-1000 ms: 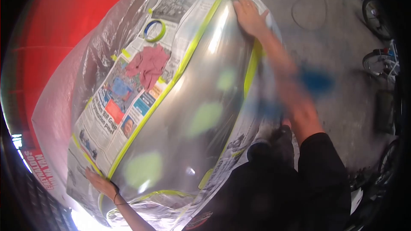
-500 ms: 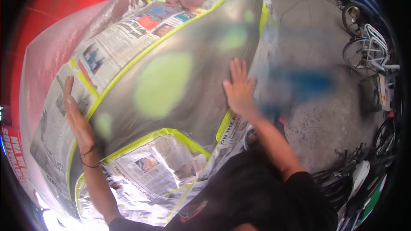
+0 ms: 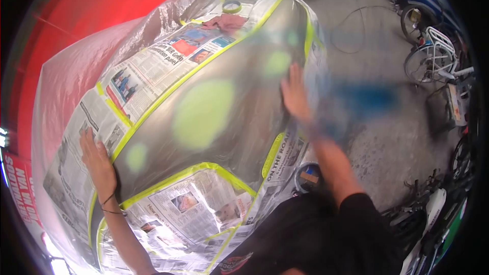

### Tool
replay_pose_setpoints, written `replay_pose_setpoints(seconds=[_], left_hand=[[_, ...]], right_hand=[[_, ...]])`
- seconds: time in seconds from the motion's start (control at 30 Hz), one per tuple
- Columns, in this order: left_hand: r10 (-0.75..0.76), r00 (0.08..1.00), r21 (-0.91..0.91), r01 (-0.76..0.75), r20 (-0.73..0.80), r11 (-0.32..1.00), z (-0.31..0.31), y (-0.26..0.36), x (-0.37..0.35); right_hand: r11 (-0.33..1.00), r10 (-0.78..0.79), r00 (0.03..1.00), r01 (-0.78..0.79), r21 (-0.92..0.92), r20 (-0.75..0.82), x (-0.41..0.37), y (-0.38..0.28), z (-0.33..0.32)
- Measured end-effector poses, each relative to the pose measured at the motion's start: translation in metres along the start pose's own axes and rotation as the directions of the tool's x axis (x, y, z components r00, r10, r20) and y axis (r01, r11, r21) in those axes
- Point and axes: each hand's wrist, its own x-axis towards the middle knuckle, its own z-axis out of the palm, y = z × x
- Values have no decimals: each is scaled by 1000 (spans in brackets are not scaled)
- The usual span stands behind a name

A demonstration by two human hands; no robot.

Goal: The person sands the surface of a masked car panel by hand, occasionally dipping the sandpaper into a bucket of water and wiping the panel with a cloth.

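The surface here is a curved grey panel (image 3: 249,117), bare and slightly shiny, masked along its sides by newspaper (image 3: 175,69) and yellow-green tape (image 3: 133,128), with clear plastic sheeting (image 3: 66,81) beyond the left grip (image 3: 99,165). Past that sheeting is a bright red surface (image 3: 122,2); the room's floor (image 3: 377,147) is grey and worn, to the right of the right grip (image 3: 296,91), with bicycles (image 3: 433,63) beyond it and a looped cable (image 3: 363,30) farther up (a blue blur also hangs there, too soft to identify). There are two grips, one panel, four pale green patches (image 3: 204,114) on it, one reddish cloth (image 3: 227,22) and one tape roll (image 3: 232,11), these last two lying on the newspaper ahead of the left grip; the bicycles overlap too much to count. The panel lies between the grips and stretches ahead of both, its long axis running diagonally from beside the left grip to beyond the right one, the narrower end pointing away from the person. The left grip rests at its near left edge, over the newspaper border, and the right grip lies against its right side; both are open, fingers extended, clamped on nothing
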Motion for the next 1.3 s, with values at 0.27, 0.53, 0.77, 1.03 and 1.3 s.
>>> replay_pose_setpoints(seconds=[0.27, 0.53, 0.77, 1.03, 1.3], left_hand=[[-25, 1000, 152, 27, -13, 988, 2, 7, 0], [-21, 999, 137, 16, 31, 990, -1, 12, 1], [-31, 999, 136, 30, 7, 990, 1, 16, -1], [-87, 996, 154, 92, -34, 984, 0, 7, -2], [-100, 994, 104, 95, 41, 990, 0, 13, 1]], right_hand=[[956, -274, 956, 282, -74, 102, -67, -60, -17], [920, -374, 927, 368, -131, -22, 105, -27, -39], [851, -510, 856, 516, -96, 80, -9, -180, 8], [864, -488, 873, 483, 145, 4, 125, -91, -5], [746, -655, 740, 666, -28, 149, -13, -207, -2]])
